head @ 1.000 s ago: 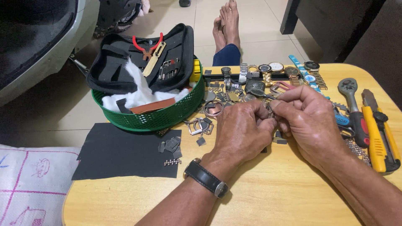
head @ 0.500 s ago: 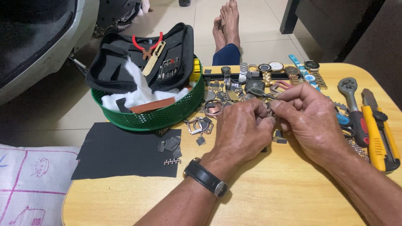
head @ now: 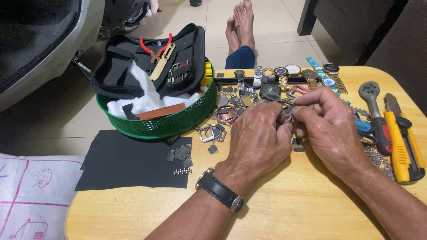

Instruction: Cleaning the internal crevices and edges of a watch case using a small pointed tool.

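My left hand [head: 260,140] and my right hand [head: 331,129] meet above a round wooden table [head: 293,209], fingertips pinched together on a small metal watch part [head: 287,116] that is mostly hidden between them. A thin tool tip sticks out from my right fingers toward the left. My left wrist wears a black-strapped watch [head: 220,190]. Loose watch bands, links and buckles [head: 222,113] lie just behind my hands.
A green basket [head: 164,124] holds a black tool pouch, red pliers [head: 155,49] and white cloth. A row of watches [head: 289,73] lies at the far edge. A wrench [head: 371,98] and yellow utility knife [head: 400,142] lie right. A black mat [head: 129,160] lies left. Another person's bare feet [head: 240,26] rest beyond.
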